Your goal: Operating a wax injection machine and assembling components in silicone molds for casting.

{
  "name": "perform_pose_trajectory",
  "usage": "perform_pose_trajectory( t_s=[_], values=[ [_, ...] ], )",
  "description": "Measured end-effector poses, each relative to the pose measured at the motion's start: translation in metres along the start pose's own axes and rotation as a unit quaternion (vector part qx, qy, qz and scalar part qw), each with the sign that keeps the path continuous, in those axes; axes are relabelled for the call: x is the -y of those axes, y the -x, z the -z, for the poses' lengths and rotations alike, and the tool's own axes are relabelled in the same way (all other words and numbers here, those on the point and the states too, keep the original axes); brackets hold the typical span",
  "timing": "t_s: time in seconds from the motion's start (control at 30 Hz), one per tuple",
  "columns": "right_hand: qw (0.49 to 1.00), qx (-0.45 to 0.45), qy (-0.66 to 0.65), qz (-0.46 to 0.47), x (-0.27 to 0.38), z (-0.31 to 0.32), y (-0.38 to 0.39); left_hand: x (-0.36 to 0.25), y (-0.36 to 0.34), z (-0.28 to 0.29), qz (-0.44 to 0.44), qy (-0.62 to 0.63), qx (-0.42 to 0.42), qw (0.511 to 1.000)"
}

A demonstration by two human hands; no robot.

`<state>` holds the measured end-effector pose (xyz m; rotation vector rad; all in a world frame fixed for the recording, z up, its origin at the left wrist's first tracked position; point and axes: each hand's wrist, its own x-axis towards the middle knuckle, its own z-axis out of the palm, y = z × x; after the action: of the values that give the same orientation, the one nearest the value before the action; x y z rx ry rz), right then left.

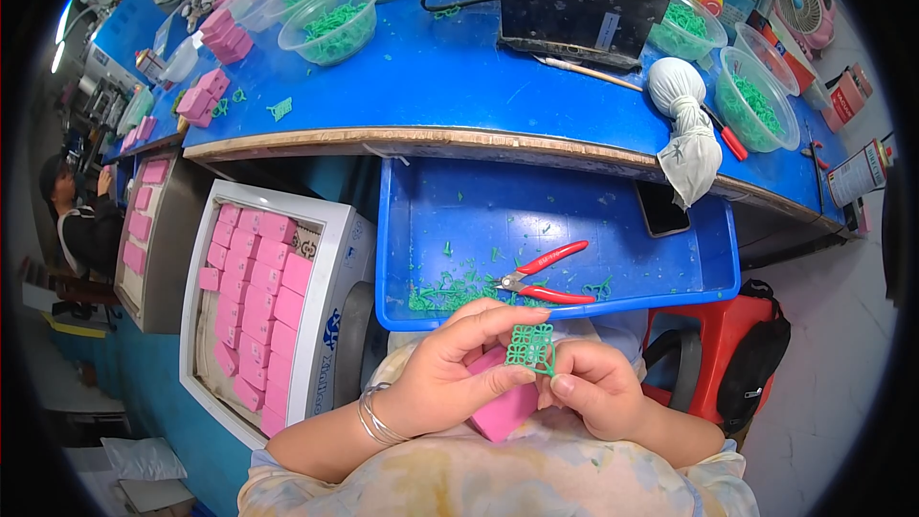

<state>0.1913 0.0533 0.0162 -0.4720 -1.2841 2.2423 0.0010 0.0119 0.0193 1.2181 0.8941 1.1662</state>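
Between my two hands is a small green openwork lattice piece (529,347) with flower-like cut-outs. My left hand (445,359), with silver bangles on its wrist, grips it between thumb and fingers. The fingertips of my right hand (595,385) pinch its lower right corner. A pink block (503,407) sits beneath my left thumb, partly hidden by the hand; whether the palm or my lap bears it, I cannot tell. Just beyond my hands, red-handled flush cutters (546,278) lie with jaws apart in a blue tray (560,191), among green scraps (445,292).
A white-framed box (321,325) of pink blocks stands at the left. On the blue workbench (402,86) are tubs of green pieces (330,24), a black machine (582,0) and a white cloth bundle (678,101). A phone (662,211) rests in the tray. Another person (81,220) sits far left.
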Motion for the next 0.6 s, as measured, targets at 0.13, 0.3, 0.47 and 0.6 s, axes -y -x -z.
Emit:
perform_pose_trajectory(
  t_s=[0.13, 0.3, 0.47, 0.6],
  values=[
    [1.000, 0.000, 0.009, -0.003, -0.0002, 0.0004, -0.0001, 0.0005, 0.0003, 0.0000, 0.001, 0.009, -0.002, 1.000],
    [1.000, 0.004, 0.011, 0.004, 0.0011, -0.0007, -0.0008, 0.0010, 0.0008, -0.0007, 0.006, 0.031, -0.004, 0.999],
    [1.000, 0.004, 0.005, -0.004, 0.0016, -0.0009, -0.0003, 0.0002, 0.0005, -0.0003, 0.002, 0.029, 0.000, 1.000],
    [1.000, 0.001, -0.001, -0.005, 0.0000, -0.0001, -0.0005, 0.0014, 0.0009, -0.0007, 0.001, 0.036, -0.002, 0.999]
  ],
)
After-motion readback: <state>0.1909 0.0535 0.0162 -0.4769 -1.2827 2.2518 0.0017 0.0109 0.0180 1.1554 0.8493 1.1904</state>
